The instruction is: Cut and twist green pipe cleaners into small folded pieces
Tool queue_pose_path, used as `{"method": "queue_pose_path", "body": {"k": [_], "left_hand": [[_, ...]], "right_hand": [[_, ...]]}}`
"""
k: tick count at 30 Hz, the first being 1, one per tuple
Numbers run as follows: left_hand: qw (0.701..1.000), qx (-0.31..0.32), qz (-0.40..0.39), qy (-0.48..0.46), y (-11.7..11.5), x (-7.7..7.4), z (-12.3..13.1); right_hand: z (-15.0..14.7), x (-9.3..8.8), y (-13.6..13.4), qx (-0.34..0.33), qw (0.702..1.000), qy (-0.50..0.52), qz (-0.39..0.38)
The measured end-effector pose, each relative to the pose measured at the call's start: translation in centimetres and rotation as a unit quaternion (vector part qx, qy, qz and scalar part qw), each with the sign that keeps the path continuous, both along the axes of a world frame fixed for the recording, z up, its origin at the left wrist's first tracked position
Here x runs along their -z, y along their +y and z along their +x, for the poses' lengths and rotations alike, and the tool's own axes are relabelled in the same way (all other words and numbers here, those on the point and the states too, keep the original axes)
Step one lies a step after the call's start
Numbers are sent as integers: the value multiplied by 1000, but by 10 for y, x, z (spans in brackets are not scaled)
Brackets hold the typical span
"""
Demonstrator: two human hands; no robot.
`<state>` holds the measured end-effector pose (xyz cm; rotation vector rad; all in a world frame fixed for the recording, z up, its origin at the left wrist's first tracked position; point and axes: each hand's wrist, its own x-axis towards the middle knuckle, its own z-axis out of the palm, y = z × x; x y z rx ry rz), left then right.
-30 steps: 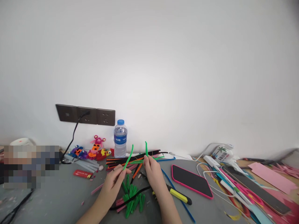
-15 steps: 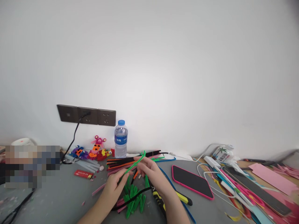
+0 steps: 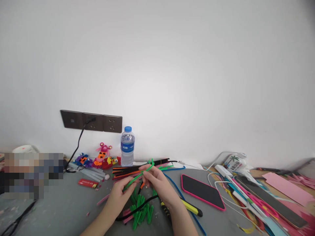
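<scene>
A green pipe cleaner runs slantwise between my hands, its bent tip rising past the right fingers. My left hand pinches its lower end. Near the upper end, the fingers of my right hand close round it. Below them on the grey table lies a heap of folded green pipe cleaners, with a black strand across it. Partly hidden under my right forearm are yellow-and-black handled pliers. Behind my hands lie straight black, orange and pink pipe cleaners.
A water bottle stands by the wall, beside small pipe-cleaner figures. To the right are a pink-cased phone, a yellow cutter, white cables, pink scissors and paper strips. A red packet lies left. The far left is blurred out.
My right hand has shifted slightly left and down along the green pipe cleaner, closer to my left hand. The pipe cleaner's tip now looks more bent. Other things stay put.
</scene>
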<state>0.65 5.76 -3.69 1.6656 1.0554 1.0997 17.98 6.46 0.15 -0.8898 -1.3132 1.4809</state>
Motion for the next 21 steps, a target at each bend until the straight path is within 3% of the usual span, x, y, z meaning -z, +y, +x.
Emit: {"method": "queue_pose_path", "body": {"k": [3,6,12,21], "left_hand": [[1000,-15,-1,-11,-1,2,0],[995,-68,-15,-71,0,5,0],[974,-96,-80,-189,0,-1,-1],[949,-64,-141,-275,-1,4,3]], "right_hand": [[-4,2,2,-2,1000,1,2],[-3,6,5,11,1000,12,-18],[0,7,4,-4,1000,-5,-29],[-4,0,-2,-45,999,-8,-24]]}}
